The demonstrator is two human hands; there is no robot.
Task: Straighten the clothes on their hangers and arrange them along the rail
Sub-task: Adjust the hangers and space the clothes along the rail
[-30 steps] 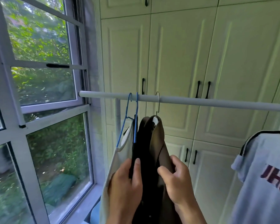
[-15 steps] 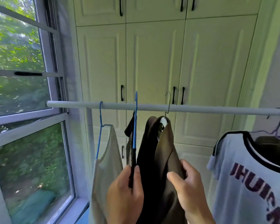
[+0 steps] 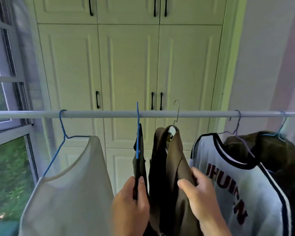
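A white rail (image 3: 100,114) runs across the view. At its left a cream top (image 3: 71,184) hangs on a blue wire hanger (image 3: 62,132). My left hand (image 3: 129,206) pinches a dark garment (image 3: 140,167) on a second blue hanger (image 3: 138,133), seen edge-on. My right hand (image 3: 199,196) grips the brown jacket (image 3: 174,167), whose metal hook (image 3: 176,111) is over the rail. Right of it hang a white lettered T-shirt (image 3: 232,184) and a dark brown garment (image 3: 279,159).
White wardrobe doors (image 3: 126,65) with black handles stand close behind the rail. A window (image 3: 5,99) with greenery outside fills the left side. A pale wall (image 3: 271,57) is at the right.
The two middle garments have slid right along the rail with my hands, away from the cream top. The view has turned right, bringing the T-shirt and the dark brown garment in.
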